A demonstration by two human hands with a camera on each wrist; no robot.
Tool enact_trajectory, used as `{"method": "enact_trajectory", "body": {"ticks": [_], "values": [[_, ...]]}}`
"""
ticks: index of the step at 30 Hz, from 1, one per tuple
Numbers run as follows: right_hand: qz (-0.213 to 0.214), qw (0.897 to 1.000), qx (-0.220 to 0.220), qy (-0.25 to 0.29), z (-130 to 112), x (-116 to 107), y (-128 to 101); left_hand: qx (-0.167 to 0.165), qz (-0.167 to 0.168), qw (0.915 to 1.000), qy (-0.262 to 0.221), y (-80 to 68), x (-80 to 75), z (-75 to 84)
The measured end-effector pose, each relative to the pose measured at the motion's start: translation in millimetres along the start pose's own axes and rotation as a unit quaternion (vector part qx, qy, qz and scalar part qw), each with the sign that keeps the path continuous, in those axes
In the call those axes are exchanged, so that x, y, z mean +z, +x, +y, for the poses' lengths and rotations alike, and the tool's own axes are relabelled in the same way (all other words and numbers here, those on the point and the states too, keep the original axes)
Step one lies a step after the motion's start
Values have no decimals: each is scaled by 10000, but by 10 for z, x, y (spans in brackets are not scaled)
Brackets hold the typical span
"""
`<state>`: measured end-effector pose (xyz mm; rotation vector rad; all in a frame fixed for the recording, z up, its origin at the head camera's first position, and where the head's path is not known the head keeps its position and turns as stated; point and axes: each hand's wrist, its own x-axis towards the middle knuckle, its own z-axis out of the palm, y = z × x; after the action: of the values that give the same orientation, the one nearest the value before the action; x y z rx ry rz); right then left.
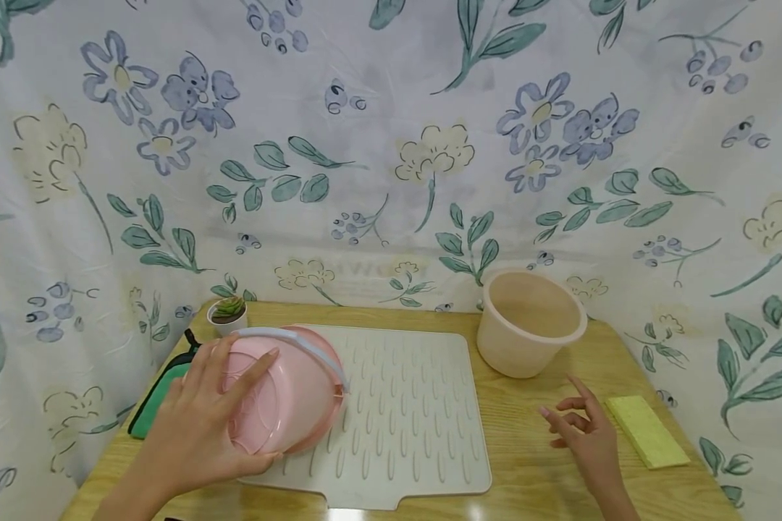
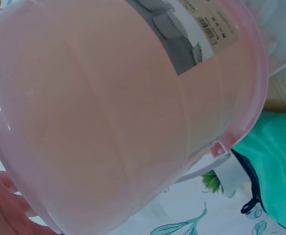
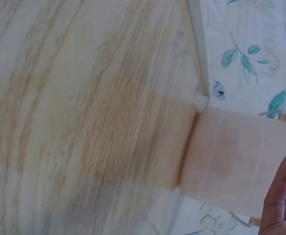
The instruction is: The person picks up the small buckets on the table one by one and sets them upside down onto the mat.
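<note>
no word or number can be read for certain. a label (image 2: 182,39) is stuck on the side of the pink bucket (image 2: 108,112); it bears a greyish picture, a barcode (image 2: 210,31) and small dark print beside it, too blurred to make out. low on the curtain (image 1: 378,145), faint letter-like marks (image 1: 381,268) show, too pale to read.

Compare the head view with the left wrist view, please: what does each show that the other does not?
Only the head view shows the beige bucket, the yellow pad and the right hand. Only the left wrist view shows the barcode label. Both show the pink bucket, the left hand, the potted plant and the green cloth.
</note>
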<state>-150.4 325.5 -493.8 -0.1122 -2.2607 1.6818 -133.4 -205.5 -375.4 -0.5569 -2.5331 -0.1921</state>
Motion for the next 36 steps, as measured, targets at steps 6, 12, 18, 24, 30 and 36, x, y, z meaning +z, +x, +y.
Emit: {"method": "enact_trajectory", "body": {"ticks": [6,12,18,24,30,36], "values": [[106,9999,75,-58,21,-14,49,-5,-146,9999,0,-2,13,-10],[247,9995,183,19,-342,-22,68,86,-248,9996,81,56,38,19],[453,9988,170,23,-529,-73,247,45,-741,9972,87,185,68,49],[522,9981,136,301,-524,-114,382,31,-1228,9924,-94,350,132,32],[433,9981,274,352,-542,-82,391,252,-1187,9925,-129,409,180,32],[564,9973,364,308,-664,-49,414,308,-1273,9913,-122,445,187,46]]}}
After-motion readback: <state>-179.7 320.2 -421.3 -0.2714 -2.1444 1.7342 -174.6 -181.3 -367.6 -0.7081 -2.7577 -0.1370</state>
